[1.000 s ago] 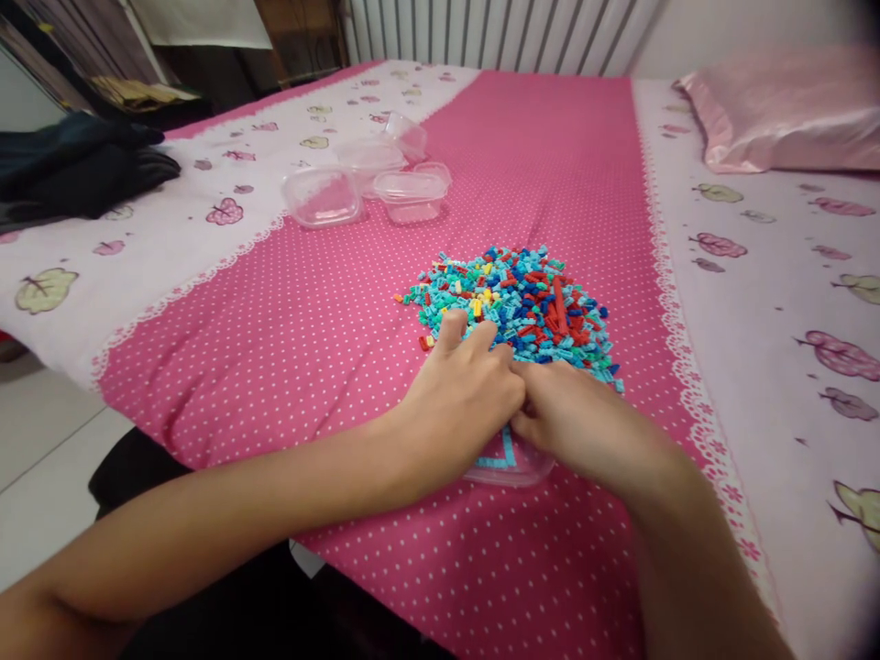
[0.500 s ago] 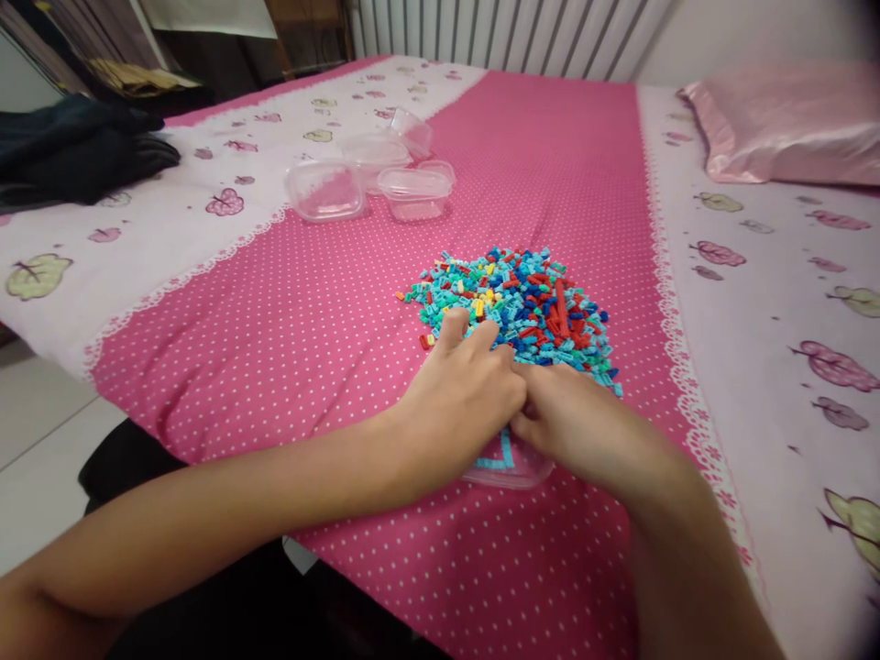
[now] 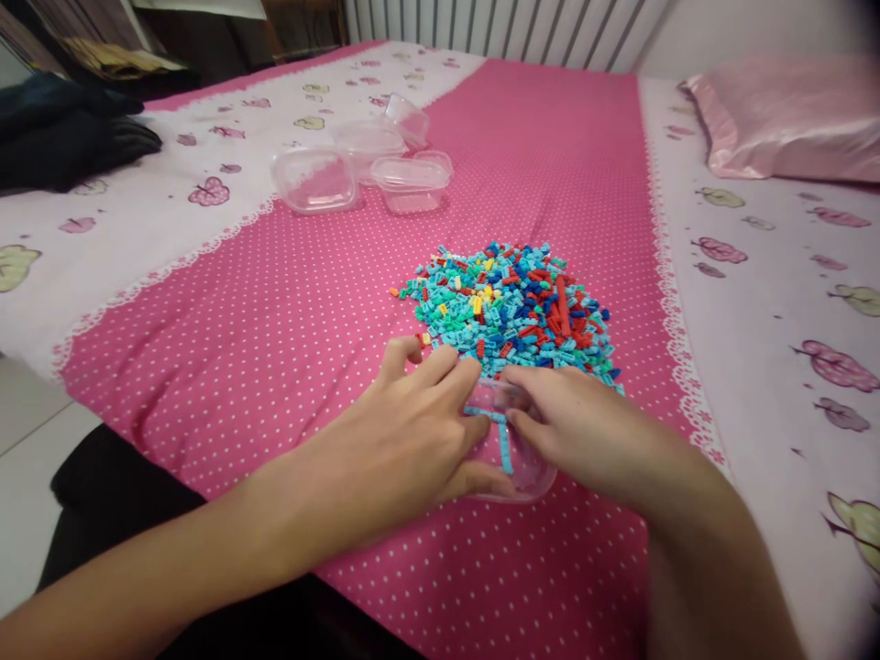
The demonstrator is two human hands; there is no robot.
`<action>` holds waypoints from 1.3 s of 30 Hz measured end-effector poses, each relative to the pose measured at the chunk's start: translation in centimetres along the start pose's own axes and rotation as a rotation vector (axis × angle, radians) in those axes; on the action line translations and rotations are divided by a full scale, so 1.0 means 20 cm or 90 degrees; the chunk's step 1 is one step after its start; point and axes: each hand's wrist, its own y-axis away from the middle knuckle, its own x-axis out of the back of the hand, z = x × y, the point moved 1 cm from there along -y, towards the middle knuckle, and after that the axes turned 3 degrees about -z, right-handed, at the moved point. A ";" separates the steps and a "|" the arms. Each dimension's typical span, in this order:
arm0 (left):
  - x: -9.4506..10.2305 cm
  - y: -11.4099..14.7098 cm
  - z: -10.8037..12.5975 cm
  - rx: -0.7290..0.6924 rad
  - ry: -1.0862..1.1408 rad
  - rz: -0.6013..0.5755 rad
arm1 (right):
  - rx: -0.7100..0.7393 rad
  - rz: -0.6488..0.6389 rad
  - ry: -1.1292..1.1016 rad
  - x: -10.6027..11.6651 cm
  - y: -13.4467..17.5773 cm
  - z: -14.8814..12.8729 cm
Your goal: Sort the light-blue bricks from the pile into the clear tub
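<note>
Light-blue toy bricks joined into an angled strip (image 3: 506, 447) lie over a clear plastic container (image 3: 540, 481) at the bed's near side. My left hand (image 3: 430, 426) reaches over the container's left part, fingers bent and spread, thumb and a fingertip close to the strip. From the right, my right hand (image 3: 570, 412) pinches with thumb and forefinger at the strip's upper corner; the exact grip is partly hidden. Just beyond both hands is a heap of small loose toy bricks (image 3: 512, 307), mostly light blue, with red, dark blue, green and yellow ones.
Several clear plastic containers (image 3: 316, 183) stand farther back on the pink dotted bedcover (image 3: 295, 302). A dark cloth item (image 3: 69, 137) lies at the far left, a pink pillow (image 3: 790, 128) at the far right. White bed rails (image 3: 509, 32) close off the back.
My left hand has drawn back to the left, away from my right hand, and its fingers have spread. More of the light-blue strip and the container now shows between the hands.
</note>
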 end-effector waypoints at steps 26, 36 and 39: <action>-0.07 0.01 0.04 -0.022 0.007 -0.031 | -0.032 -0.023 -0.028 -0.04 -0.03 0.03; -0.05 -0.01 0.02 -0.017 0.016 -0.025 | -0.023 -0.009 -0.015 -0.03 -0.01 0.00; -0.06 -0.01 0.02 -0.015 0.008 -0.026 | -0.031 -0.008 -0.005 -0.03 -0.02 0.00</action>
